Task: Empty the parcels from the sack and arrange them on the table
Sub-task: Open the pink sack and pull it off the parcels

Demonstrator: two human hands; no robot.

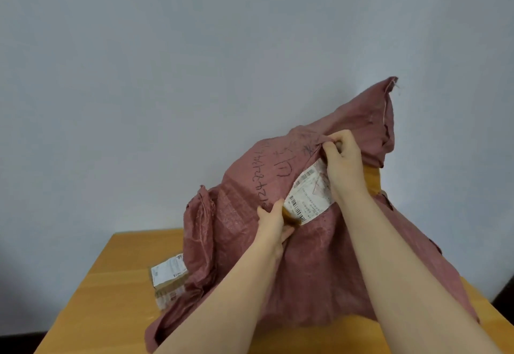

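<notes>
A dusty-pink woven sack (311,256) with dark handwriting stands heaped on the wooden table (111,284). My right hand (343,159) pinches a fold of the sack's edge high up. Lower down, my left hand (274,221) grips the sack's edge. Between the two hands a brown parcel with a white barcode label (308,195) shows through the opening. A second cardboard parcel with a white label (169,278) lies on the table at the sack's left, partly under the cloth. What else is inside the sack is hidden.
A plain grey-blue wall fills the background behind the table. The table's left edge and far edge are visible; dark floor shows at the lower left and at the right. Bare tabletop lies left of the sack.
</notes>
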